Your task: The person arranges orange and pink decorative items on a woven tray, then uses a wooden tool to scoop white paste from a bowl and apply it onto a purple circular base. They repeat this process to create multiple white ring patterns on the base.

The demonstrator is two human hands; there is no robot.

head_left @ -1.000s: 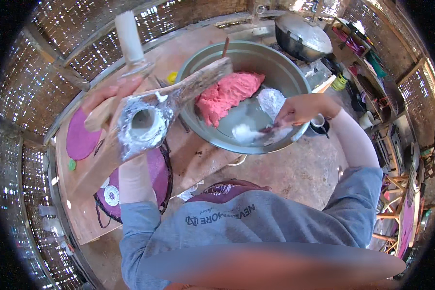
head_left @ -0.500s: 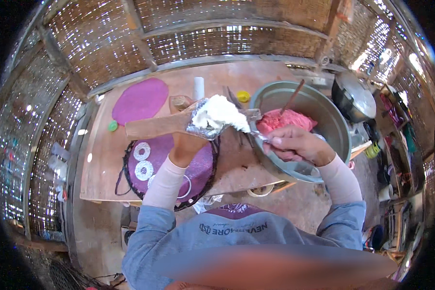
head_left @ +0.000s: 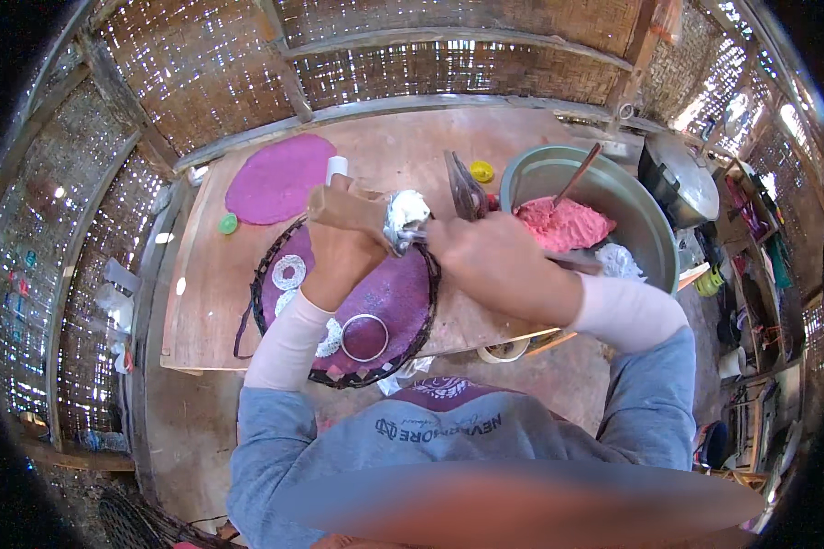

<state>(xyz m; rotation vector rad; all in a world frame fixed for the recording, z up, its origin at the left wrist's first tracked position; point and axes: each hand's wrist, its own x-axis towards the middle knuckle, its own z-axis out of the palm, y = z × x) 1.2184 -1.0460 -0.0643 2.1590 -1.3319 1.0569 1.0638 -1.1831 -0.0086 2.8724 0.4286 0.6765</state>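
Note:
My left hand [head_left: 346, 256] is closed around a wooden tool [head_left: 341, 210], held above a round tray [head_left: 398, 306] with a purple lining and dark rim. White dough [head_left: 406, 210] sits at the tool's end, which is wrapped in something shiny. Blurred by motion, my right hand [head_left: 499, 265] is closed on a thin metal utensil [head_left: 417, 236] touching the dough; its full shape is hidden. On the tray lie several lacy white rings [head_left: 288, 272], partly covered by my left forearm, and a thin white hoop [head_left: 364, 338].
At the right stands a large grey-green basin [head_left: 664, 233] holding pink dough [head_left: 566, 222], a stick and some white dough [head_left: 621, 261]. A purple round sheet [head_left: 279, 178], a green cap [head_left: 228, 223], a yellow lid [head_left: 482, 171] and a white cylinder [head_left: 337, 167] rest on the wooden table [head_left: 206, 311].
The wooden tool has turned, its dough end now facing me less broadly. My right hand has moved left from the basin's edge to the dough.

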